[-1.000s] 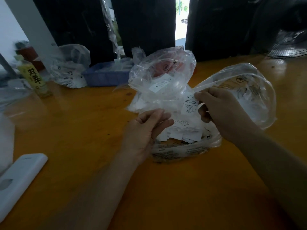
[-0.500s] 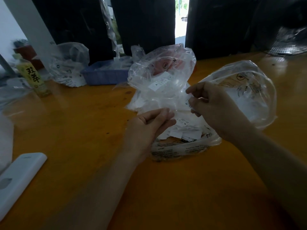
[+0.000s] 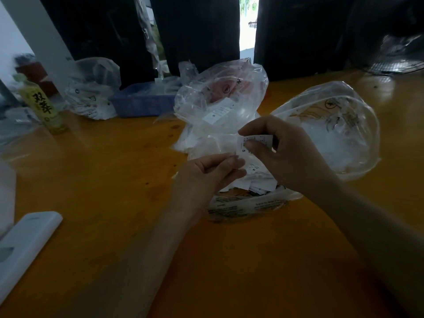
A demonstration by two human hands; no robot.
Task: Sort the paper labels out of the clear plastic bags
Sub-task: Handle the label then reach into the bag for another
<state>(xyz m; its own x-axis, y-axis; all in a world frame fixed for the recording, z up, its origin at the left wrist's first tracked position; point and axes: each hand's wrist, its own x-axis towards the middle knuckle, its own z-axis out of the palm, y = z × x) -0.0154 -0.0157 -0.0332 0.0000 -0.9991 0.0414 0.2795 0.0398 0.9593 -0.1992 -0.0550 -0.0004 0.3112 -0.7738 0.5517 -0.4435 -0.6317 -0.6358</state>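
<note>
A heap of clear plastic bags (image 3: 220,104) stands in the middle of the orange table (image 3: 103,180). My right hand (image 3: 289,152) pinches a small white paper label (image 3: 252,143) marked "S" between thumb and fingers, in front of the heap. My left hand (image 3: 206,173) sits just below and left of it, its fingertips pinching a thin clear bag (image 3: 206,145) that reaches up to the label. A pile of loose white labels (image 3: 257,184) lies in an open printed bag (image 3: 247,205) under both hands. A large puffed clear bag (image 3: 332,125) lies behind my right hand.
At the back stand a blue tray (image 3: 142,104), another filled clear bag (image 3: 91,92) and a yellow-labelled bottle (image 3: 43,106). A white flat device (image 3: 20,246) lies at the near left edge. A fan (image 3: 394,53) stands at the back right.
My right hand moved left and down toward my left hand, and now shows a white label between its fingers. The left hand stayed nearly in place.
</note>
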